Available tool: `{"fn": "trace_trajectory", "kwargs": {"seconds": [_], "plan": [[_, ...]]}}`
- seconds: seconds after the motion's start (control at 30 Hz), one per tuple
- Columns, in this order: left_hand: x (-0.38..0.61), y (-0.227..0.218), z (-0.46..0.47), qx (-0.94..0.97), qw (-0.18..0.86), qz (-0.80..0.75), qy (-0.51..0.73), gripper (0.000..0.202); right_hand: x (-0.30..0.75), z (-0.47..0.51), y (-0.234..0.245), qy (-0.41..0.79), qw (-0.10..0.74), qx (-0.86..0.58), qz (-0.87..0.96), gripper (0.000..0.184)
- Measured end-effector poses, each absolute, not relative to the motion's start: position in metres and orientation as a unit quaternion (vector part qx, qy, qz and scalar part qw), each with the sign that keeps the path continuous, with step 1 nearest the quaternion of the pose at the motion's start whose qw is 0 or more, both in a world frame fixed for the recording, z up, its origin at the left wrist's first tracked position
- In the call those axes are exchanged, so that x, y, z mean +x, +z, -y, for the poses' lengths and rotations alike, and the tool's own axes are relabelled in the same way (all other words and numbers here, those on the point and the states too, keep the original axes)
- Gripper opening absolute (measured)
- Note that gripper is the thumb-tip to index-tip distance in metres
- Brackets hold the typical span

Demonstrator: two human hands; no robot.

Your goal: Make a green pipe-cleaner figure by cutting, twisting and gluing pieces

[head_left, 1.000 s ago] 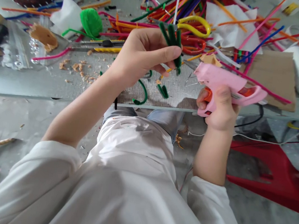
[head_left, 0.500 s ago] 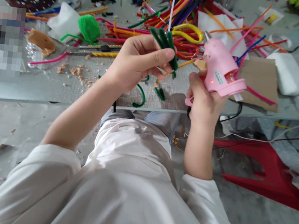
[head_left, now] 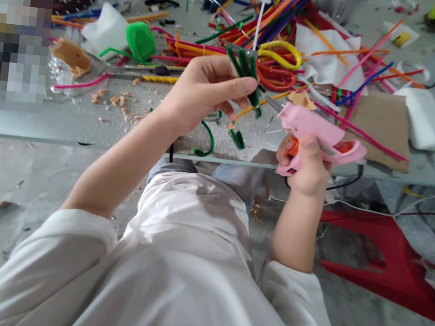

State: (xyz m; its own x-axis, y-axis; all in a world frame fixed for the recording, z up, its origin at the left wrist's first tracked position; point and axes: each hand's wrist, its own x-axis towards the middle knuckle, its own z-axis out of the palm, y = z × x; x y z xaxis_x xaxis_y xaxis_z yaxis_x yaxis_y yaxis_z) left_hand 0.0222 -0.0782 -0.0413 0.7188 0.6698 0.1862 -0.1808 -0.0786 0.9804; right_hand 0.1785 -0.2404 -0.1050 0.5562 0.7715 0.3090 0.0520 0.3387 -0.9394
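Observation:
My left hand [head_left: 209,89] pinches a small bundle of dark green pipe cleaners [head_left: 246,67] between thumb and fingers, above the table's front part. My right hand [head_left: 306,162] is wrapped round the handle of a pink hot glue gun [head_left: 310,126]. Its metal nozzle points left towards the lower end of the green bundle, a short way apart from it. Below the left hand, a curved green pipe cleaner piece [head_left: 210,139] and a short folded green piece [head_left: 238,139] lie on the table.
Many coloured pipe cleaners [head_left: 283,14] are heaped at the back, with yellow-handled scissors [head_left: 287,51] beside them. A green yarn ball [head_left: 140,41], a craft knife [head_left: 161,70] and shavings [head_left: 118,102] lie left. Cardboard [head_left: 381,123] and a white power adapter [head_left: 426,120] sit right. A red stool [head_left: 379,252] stands below.
The glue gun has tilted from nozzle-up to nearly level, its nozzle now turned left and lower, nearer the green bundle. My left hand keeps its pinch; the whole view has shifted slightly.

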Motion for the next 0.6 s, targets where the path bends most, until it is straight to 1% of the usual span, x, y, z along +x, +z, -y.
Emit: {"fn": "trace_trajectory", "kwargs": {"seconds": [0.17,0.3,0.43,0.6], "plan": [[0.0222,-0.0459,0.0752,0.659,0.661,-0.149,0.327,0.016,0.1768,0.2395,-0.1044,0.235,0.704,-0.547,0.387,0.047],[0.0205,-0.0453,0.074,0.676,0.646,-0.163,0.316,0.02,0.1751,0.2393,-0.1043,0.237,0.698,-0.557,0.383,0.046],[0.02,-0.0422,0.0763,0.661,0.659,-0.146,0.328,0.017,0.1747,0.2404,-0.1054,0.239,0.694,-0.564,0.378,0.041],[0.0193,-0.0382,0.0798,0.657,0.66,-0.15,0.33,0.013,0.1752,0.2424,-0.1059,0.237,0.686,-0.576,0.376,0.043]]}}
